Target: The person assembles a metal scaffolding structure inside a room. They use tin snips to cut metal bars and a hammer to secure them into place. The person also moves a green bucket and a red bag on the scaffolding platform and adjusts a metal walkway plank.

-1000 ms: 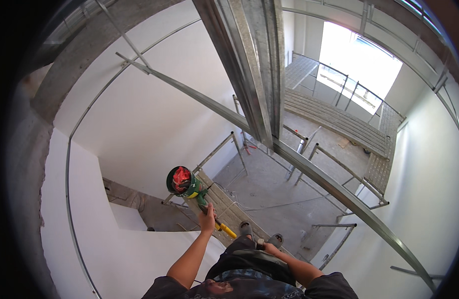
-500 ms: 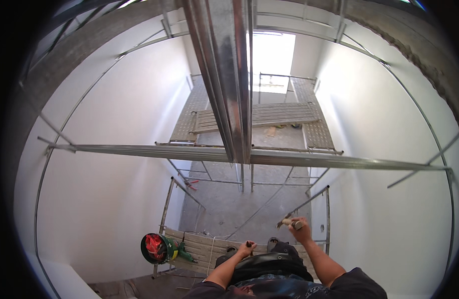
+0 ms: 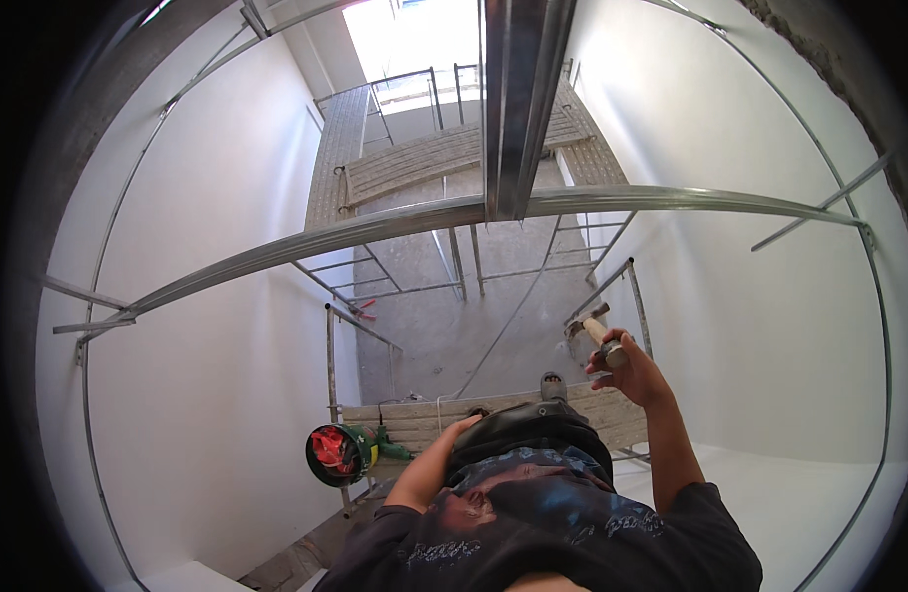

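The scaffold plank [image 3: 617,410] under the person serves as the landmark. Beyond its far edge, toward its right end, the right grip [image 3: 626,367] is closed around the lower handle of a hammer [image 3: 598,333], whose metal head points away from the plank, raised above the floor [image 3: 429,345]. The left grip [image 3: 464,424] is in front of the plank's middle, close to the person's waist; it is partly hidden, so I cannot tell whether its fingers are spread or pressed together. At the plank's left end is a dark green bucket [image 3: 363,438] holding red material [image 3: 330,449], and a green power tool [image 3: 395,451] overlaps the plank's left part. A pale cord [image 3: 439,412] crosses the plank. Well above the plank's level, a steel channel [image 3: 375,232] spans from wall to wall.
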Action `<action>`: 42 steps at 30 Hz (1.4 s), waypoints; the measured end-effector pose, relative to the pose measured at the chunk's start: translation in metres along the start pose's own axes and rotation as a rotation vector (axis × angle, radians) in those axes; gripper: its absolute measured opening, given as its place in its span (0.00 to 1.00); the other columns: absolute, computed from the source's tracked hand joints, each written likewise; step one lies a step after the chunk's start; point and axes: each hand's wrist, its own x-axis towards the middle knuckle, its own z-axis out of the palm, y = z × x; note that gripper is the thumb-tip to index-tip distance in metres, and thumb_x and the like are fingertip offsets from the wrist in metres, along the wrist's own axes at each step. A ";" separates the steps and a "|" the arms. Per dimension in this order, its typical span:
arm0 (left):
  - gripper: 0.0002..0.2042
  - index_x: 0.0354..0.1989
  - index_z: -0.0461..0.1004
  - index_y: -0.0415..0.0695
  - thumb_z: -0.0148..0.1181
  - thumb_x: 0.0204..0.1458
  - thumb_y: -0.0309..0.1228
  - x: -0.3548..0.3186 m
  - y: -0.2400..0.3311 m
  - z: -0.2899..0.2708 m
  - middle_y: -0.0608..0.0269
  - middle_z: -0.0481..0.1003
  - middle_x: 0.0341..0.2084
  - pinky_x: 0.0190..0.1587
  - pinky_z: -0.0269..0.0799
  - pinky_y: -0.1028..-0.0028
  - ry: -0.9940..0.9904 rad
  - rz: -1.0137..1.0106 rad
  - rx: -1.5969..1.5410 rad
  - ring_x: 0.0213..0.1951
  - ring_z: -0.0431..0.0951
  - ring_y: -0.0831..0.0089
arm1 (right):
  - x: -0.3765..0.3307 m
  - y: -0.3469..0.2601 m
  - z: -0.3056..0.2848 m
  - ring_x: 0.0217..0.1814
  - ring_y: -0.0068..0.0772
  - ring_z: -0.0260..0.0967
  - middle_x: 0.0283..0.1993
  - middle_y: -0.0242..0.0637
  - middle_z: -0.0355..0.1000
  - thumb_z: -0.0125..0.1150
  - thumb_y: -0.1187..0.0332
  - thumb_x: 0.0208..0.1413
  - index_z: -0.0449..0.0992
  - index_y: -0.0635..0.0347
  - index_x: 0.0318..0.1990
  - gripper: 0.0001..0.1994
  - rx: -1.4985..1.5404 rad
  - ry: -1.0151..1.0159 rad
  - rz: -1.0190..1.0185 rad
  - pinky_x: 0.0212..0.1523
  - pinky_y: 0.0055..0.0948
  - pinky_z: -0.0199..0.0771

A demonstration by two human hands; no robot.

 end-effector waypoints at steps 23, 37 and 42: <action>0.18 0.38 0.75 0.37 0.45 0.69 0.40 -0.366 0.342 -0.068 0.52 0.79 0.39 0.51 0.73 0.64 0.519 0.834 0.447 0.45 0.79 0.63 | 0.048 0.035 0.150 0.21 0.21 0.62 0.30 0.32 0.65 0.53 0.56 0.69 0.63 0.55 0.51 0.14 0.447 -0.053 -0.050 0.18 0.23 0.65; 0.37 0.41 0.72 0.36 0.26 0.67 0.61 -0.379 0.592 -0.019 0.57 0.73 0.26 0.40 0.72 0.66 0.747 1.505 0.054 0.29 0.73 0.66 | 0.037 0.026 0.225 0.19 0.22 0.59 0.28 0.31 0.62 0.48 0.46 0.69 0.61 0.54 0.51 0.21 0.693 -0.281 -0.021 0.18 0.27 0.62; 0.38 0.40 0.72 0.37 0.23 0.67 0.61 -0.376 0.590 -0.012 0.59 0.72 0.25 0.38 0.70 0.66 0.848 1.499 0.061 0.27 0.72 0.68 | 0.044 0.020 0.216 0.19 0.20 0.57 0.28 0.30 0.62 0.48 0.47 0.70 0.61 0.53 0.49 0.19 0.898 -0.124 -0.065 0.17 0.25 0.61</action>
